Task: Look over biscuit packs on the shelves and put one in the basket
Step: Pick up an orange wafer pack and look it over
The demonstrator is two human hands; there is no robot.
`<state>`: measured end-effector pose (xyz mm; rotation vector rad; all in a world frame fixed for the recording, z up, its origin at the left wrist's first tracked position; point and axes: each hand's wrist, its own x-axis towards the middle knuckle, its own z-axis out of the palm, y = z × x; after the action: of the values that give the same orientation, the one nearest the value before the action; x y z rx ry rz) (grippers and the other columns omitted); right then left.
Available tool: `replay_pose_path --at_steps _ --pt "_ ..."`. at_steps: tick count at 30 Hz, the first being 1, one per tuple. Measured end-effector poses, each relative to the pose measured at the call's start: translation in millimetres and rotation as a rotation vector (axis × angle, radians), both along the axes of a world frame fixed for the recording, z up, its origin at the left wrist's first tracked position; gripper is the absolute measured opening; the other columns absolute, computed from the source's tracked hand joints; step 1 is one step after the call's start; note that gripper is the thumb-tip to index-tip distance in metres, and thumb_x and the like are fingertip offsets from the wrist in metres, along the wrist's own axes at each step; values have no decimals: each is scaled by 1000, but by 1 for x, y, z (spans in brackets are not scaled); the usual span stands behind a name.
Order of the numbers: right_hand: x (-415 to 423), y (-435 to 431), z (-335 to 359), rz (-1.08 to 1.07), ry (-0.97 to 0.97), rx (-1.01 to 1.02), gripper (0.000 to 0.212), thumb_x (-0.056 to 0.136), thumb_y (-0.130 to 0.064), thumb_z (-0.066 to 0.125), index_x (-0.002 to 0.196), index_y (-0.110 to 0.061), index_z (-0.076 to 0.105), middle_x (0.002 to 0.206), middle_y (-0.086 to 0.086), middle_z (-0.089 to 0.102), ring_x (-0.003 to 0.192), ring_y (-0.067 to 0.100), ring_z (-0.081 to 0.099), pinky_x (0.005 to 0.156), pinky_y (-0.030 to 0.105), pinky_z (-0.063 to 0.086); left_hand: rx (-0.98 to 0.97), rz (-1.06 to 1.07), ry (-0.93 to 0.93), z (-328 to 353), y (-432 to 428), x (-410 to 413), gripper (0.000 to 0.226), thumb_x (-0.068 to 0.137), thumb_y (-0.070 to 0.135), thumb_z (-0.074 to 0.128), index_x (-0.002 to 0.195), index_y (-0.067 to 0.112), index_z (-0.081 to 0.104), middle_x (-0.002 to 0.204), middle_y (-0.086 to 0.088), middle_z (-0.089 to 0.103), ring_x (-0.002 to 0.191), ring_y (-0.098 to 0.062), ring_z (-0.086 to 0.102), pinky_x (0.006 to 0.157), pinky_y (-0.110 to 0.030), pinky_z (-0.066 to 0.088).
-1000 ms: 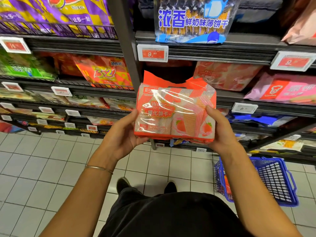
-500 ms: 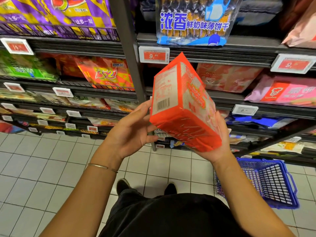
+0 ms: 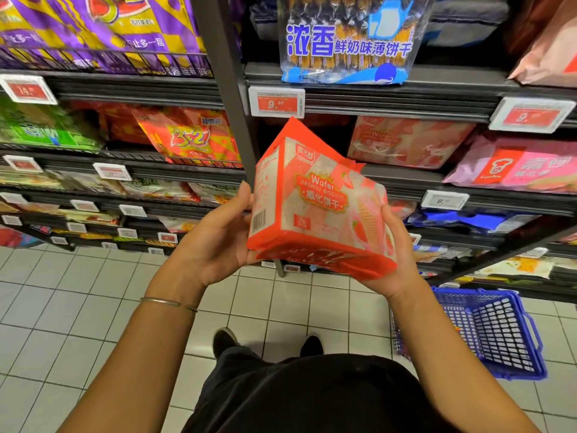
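I hold an orange and pink wafer biscuit pack in front of the shelves, tilted, with its printed front and its barcode side both showing. My left hand cups its left side, thumb up along the barcode edge. My right hand supports it from below and the right, thumb on the front face. The blue plastic basket stands on the floor at the lower right, below my right forearm.
Dark metal shelves with red price tags hold many biscuit packs: a blue pack above, more wafer packs behind, a pink pack at the right. An upright post divides the bays. White floor tiles lie below.
The pack has been turned in my hands: from front face, to its back and barcode side, and now toward the front again. The hands have shifted their hold around it.
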<state>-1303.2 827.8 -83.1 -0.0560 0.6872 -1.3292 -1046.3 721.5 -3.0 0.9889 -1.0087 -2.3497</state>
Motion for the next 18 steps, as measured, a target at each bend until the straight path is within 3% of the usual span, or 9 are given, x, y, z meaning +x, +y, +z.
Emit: replay_pose_path --at_steps 2,4,7,9,11,14,18 --pt "0 -1 0 -34 60 22 53 88 -56 70 126 -20 76 126 13 73 113 34 72 91 53 58 3 -12 -18 -5 -2 4 92 80 63 66 148 3 48 146 -21 60 125 -40 62 98 -55 56" --pt "-3 -2 -1 -57 88 44 56 91 -53 67 134 -18 71 130 14 71 114 35 71 90 53 59 -6 -35 -23 -10 -4 8 86 85 63 66 151 11 51 150 -19 57 133 -41 59 105 -61 52" --pt "-8 -5 -5 -48 172 -36 55 81 -45 82 127 -16 75 125 13 74 112 32 73 87 51 61 -36 -89 -65 -16 -4 11 93 73 69 82 149 21 56 149 -14 60 137 -39 57 112 -66 41" --pt "-9 -4 -3 -5 217 -121 59 60 -42 98 111 -16 82 115 10 78 107 27 75 87 46 62 -35 -82 -65 -19 -4 11 99 64 65 90 147 22 59 146 -13 63 134 -37 60 106 -64 49" --pt "-11 -3 -1 46 241 -162 63 51 -41 102 106 -15 84 110 8 79 103 25 76 86 41 63 -32 -64 -28 -22 -4 12 100 64 56 95 148 17 57 145 -16 63 131 -37 63 99 -58 56" --pt "-14 -2 3 89 296 -204 71 55 -38 101 117 -13 78 111 8 79 103 24 76 85 37 62 -83 -23 -45 -26 -3 13 107 57 48 101 146 10 55 141 -19 65 128 -39 64 101 -54 56" --pt "-14 -6 15 131 421 -227 98 58 -38 100 138 -8 52 117 8 76 108 26 74 89 39 60 -153 68 -96 -30 -1 11 100 46 42 106 131 10 64 127 -17 73 116 -34 72 91 -46 62"
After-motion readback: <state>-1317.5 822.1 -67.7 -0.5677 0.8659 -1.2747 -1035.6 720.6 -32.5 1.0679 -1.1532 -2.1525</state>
